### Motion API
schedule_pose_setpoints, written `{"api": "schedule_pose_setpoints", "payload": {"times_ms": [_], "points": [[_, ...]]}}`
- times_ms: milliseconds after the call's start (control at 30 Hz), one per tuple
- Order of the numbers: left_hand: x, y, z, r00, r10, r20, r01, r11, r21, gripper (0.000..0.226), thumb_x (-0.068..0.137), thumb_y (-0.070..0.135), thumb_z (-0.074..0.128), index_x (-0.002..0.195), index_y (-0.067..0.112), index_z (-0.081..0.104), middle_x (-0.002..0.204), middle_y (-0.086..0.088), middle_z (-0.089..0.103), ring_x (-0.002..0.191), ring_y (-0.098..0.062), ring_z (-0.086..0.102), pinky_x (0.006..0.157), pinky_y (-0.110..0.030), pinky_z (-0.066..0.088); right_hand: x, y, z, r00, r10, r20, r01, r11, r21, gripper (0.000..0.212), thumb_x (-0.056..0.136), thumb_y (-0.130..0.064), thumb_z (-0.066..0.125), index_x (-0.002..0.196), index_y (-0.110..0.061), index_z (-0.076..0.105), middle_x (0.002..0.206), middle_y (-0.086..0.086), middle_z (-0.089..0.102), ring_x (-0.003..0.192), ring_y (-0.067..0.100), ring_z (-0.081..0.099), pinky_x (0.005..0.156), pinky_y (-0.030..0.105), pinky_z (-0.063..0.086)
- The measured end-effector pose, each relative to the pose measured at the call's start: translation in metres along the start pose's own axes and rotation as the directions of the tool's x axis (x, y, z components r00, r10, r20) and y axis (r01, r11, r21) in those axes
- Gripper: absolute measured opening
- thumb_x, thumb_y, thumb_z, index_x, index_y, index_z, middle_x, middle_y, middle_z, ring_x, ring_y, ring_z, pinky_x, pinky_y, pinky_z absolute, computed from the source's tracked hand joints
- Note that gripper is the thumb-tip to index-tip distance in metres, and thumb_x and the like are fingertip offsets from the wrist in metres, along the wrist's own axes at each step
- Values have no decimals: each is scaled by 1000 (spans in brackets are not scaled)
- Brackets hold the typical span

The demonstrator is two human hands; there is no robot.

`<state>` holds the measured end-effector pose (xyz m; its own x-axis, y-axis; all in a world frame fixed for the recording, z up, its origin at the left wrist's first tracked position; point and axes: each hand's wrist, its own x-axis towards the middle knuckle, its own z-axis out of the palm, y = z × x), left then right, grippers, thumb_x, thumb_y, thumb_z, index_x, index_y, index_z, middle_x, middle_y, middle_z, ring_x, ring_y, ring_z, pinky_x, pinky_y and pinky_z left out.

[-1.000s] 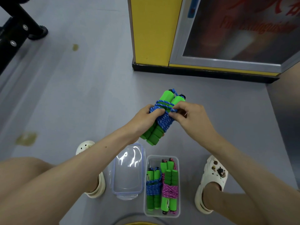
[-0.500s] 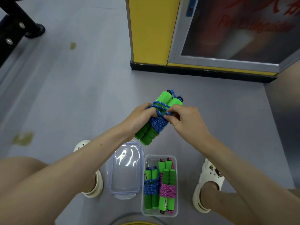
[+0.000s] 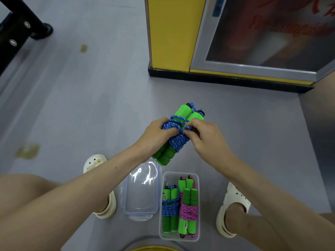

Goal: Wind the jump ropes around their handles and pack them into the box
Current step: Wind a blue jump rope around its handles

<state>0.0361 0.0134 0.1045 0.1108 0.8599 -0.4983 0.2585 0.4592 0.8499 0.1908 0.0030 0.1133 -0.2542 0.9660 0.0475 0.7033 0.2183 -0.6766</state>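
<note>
Partly hidden: the mid-section of the green handles (image 3: 184, 111) is covered by coils and by the left hand (image 3: 155, 136). The cord's free end cannot be made out under the right hand (image 3: 204, 138).

The jump rope (image 3: 178, 139) is held between both hands. It is gripped by the left hand, and a blue strand is pinched by the right. Two foam handles are laid side by side and tightly bound in blue cord.

Long axis tilted: the cap ends are pointed away and rightward, the butt ends toward the left wrist.

Below the hands, the box (image 3: 172, 176) is seen with two wound ropes inside.
</note>
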Motion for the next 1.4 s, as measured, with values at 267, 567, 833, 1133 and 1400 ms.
{"api": "schedule_pose_setpoints", "payload": {"times_ms": [267, 567, 833, 1133, 1400], "points": [[2, 9, 0, 993, 115, -40, -113, 993, 40, 20, 89, 21, 61, 108, 17, 64, 100, -7, 70, 92, -22, 67, 85, -39, 56, 9, -11, -9, 978, 200, -66, -182, 961, 209, 8, 92, -12, 58, 99, -10, 54, 72, 7, 65, 68, 16, 61, 64, 29, 52], [3, 11, 3, 989, 146, -25, -144, 987, 66, 23, 87, 27, 63, 108, 17, 62, 99, -6, 69, 91, -21, 67, 86, -44, 55, 7, -7, -7, 975, 91, -204, -58, 985, 163, 2, 89, -6, 61, 89, -4, 60, 68, 5, 62, 58, 12, 58, 56, 24, 49], [5, 13, 7, 990, 131, -56, -129, 991, 45, 19, 87, 26, 63, 104, 17, 63, 96, -5, 70, 88, -21, 68, 85, -46, 54, 8, -3, -5, 974, 32, -226, -6, 994, 112, 3, 91, -4, 58, 92, -2, 57, 63, -7, 54, 62, 3, 54, 54, 12, 41], [6, 13, 3, 991, 123, -47, -117, 987, 112, 21, 88, 27, 59, 106, 15, 62, 96, -5, 69, 88, -20, 67, 83, -41, 55, 12, -2, -3, 994, 39, -105, -38, 999, 16, 12, 83, -6, 63, 94, -8, 62, 68, 7, 54, 60, 8, 44, 58, 9, 34], [6, 12, 10, 989, 144, -37, -125, 939, 319, 19, 91, 30, 51, 103, 18, 60, 86, 1, 65, 79, -16, 61, 71, -33, 49, 8, 7, 6, 997, -36, -71, 22, 982, -190, 11, 80, -10, 56, 84, -3, 63, 75, -3, 48, 71, 14, 44, 60, 30, 40]]}}
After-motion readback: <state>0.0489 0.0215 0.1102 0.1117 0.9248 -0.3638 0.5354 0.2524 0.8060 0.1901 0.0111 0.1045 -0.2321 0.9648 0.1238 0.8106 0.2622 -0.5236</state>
